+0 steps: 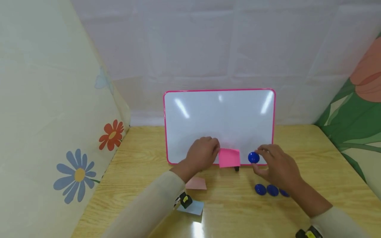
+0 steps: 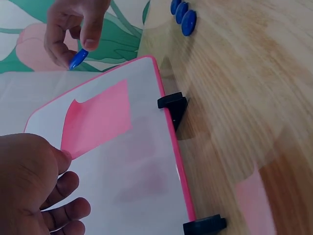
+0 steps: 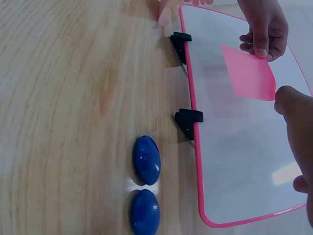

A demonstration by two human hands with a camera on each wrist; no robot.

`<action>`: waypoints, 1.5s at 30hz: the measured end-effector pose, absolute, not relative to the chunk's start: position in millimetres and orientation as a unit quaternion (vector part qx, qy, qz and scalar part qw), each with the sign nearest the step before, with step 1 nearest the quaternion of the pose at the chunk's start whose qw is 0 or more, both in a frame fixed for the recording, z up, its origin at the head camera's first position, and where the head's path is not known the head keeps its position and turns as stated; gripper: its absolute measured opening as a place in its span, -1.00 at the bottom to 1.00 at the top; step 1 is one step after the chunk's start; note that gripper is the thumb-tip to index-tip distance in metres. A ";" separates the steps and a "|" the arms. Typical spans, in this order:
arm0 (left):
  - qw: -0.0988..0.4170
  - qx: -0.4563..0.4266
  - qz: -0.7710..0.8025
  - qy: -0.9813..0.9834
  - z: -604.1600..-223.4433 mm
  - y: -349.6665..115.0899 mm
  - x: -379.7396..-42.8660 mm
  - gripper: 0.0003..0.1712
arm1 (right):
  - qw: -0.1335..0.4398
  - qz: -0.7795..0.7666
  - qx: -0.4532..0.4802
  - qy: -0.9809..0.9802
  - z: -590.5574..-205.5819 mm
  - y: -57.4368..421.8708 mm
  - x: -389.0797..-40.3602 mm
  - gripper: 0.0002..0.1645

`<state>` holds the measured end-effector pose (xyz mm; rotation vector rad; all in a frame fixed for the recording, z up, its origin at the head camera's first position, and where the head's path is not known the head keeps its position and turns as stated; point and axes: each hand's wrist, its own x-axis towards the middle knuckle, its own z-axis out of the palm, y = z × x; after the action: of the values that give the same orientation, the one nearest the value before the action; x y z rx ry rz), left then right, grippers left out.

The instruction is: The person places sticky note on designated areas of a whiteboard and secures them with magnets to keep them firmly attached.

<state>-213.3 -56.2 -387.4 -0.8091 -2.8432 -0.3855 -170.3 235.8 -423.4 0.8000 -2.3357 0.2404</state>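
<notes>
Both hands busy here: left hand (image 1: 202,151) pinching a hot-pink sticky note (image 1: 229,158) by its edge, in front of the whiteboard's (image 1: 219,124) lower part, right hand (image 1: 279,167) pinching a blue disc (image 1: 253,157) near it. Three more discs (image 1: 272,190) sit on the surface (image 1: 235,211).

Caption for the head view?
Left hand pinches a pink note, right hand a blue disc, in front of a whiteboard.

Facing a whiteboard (image 1: 220,120) standing on a table (image 1: 143,155) before a backdrop sheet (image 1: 184,43). Holding a sticky note (image 1: 229,158) in the left hand (image 1: 202,152), before the board's lower edge; pinching a magnet (image 1: 253,157) in the right hand (image 1: 278,165), right of that note. Having three more magnets (image 1: 260,189) lying on the table before the board, and two loose notes (image 1: 197,183) farther left, one behind the other.
</notes>
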 end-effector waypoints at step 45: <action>0.119 -0.251 -0.106 -0.955 -355.0 -24.8 -256.6 -0.74 | 0.376 0.086 0.279 -0.880 -388.5 229.3 -202.8 -0.32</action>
<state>-256.6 -24.8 -355.0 -0.7330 -2.7908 -0.3110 -202.8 229.3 -388.5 0.7126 -2.2505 0.2210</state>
